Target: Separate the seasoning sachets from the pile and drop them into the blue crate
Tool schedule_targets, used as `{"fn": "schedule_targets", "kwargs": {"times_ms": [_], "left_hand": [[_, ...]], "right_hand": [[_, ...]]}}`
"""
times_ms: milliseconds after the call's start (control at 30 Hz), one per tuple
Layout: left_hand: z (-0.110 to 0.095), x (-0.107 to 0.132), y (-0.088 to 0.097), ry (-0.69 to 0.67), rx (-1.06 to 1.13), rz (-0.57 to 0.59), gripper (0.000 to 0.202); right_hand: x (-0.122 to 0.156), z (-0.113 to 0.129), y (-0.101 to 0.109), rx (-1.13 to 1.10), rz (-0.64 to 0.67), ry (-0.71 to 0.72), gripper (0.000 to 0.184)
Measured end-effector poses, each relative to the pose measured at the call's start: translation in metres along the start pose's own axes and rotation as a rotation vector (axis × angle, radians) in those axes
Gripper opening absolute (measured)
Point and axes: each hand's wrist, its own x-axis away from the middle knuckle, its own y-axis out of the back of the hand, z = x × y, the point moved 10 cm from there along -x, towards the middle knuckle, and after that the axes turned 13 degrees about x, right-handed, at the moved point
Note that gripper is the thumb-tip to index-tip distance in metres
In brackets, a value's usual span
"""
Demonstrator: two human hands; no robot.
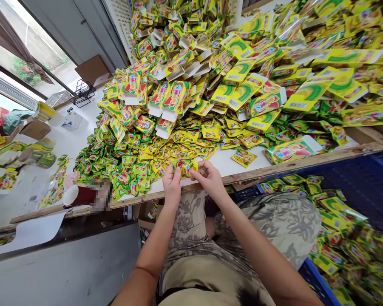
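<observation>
Dozens of yellow-green boxes (175, 97) heap across the frame's top; a blue crate (357, 182) fills much of the lower right. Just below center, the left hand (172, 182) and right hand (209, 177), fingers curled nearly closed, both pinch small green-and-yellow packaging (185, 164) at the table's (253, 172) front edge.

Left hand (172, 180), right hand (209, 178), pinching, forearms (247, 231) converging
</observation>
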Motion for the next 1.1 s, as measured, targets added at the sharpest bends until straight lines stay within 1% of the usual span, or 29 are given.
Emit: {"fn": "schedule_targets", "kwargs": {"times_ms": [67, 133, 233, 300, 367, 467, 533, 600, 633, 700, 733, 767, 833, 900, 1000, 1100], "left_hand": [[0.006, -0.001, 0.004, 0.052, 0.105, -0.054, 0.033], [0.01, -0.002, 0.007, 0.099, 0.153, -0.078, 0.033], [0.017, -0.003, 0.009, 0.19, 0.183, -0.069, 0.036], [0.018, -0.003, 0.008, 0.228, 0.175, -0.026, 0.038], [0.014, -0.003, 0.002, 0.219, 0.116, 0.064, 0.038], [0.007, 0.0, -0.012, 0.173, -0.012, 0.201, 0.041], [0.005, 0.002, -0.017, 0.161, -0.043, 0.227, 0.044], [0.003, 0.003, -0.017, 0.158, -0.045, 0.215, 0.04], [0.003, 0.003, -0.017, 0.158, -0.047, 0.209, 0.038], [0.0, 0.004, -0.016, 0.154, -0.068, 0.211, 0.035], [-0.001, 0.004, -0.016, 0.152, -0.082, 0.217, 0.033], [-0.003, 0.005, -0.016, 0.149, -0.095, 0.221, 0.032], [-0.005, 0.006, -0.014, 0.153, -0.096, 0.205, 0.033], [-0.005, 0.008, -0.011, 0.174, -0.045, 0.157, 0.038], [-0.002, 0.009, -0.007, 0.209, 0.038, 0.1, 0.043], [-0.005, 0.007, -0.006, 0.202, -0.011, 0.095, 0.043]], "right_hand": [[-0.001, -0.001, 0.004, 0.017, -0.015, 0.005, 0.038], [-0.002, 0.0, 0.009, 0.063, -0.033, 0.024, 0.037], [-0.001, 0.011, 0.019, 0.229, -0.081, 0.133, 0.029], [0.002, 0.026, 0.022, 0.391, -0.095, 0.247, 0.019], [0.005, 0.04, 0.018, 0.526, -0.055, 0.341, 0.012], [0.009, 0.05, 0.01, 0.604, 0.016, 0.4, 0.014], [0.009, 0.049, 0.01, 0.599, 0.018, 0.385, 0.015], [0.008, 0.044, 0.013, 0.576, -0.011, 0.343, 0.016], [0.008, 0.04, 0.017, 0.559, -0.037, 0.313, 0.02], [0.007, 0.032, 0.023, 0.506, -0.081, 0.245, 0.035], [0.007, 0.027, 0.025, 0.464, -0.079, 0.206, 0.042], [0.006, 0.023, 0.023, 0.412, -0.049, 0.168, 0.046], [0.006, 0.015, 0.016, 0.292, 0.05, 0.108, 0.044], [0.006, 0.012, 0.011, 0.178, 0.102, 0.071, 0.038], [0.008, 0.009, 0.014, 0.077, 0.066, 0.034, 0.036], [0.011, 0.006, 0.013, 0.062, 0.058, -0.005, 0.037]]}}
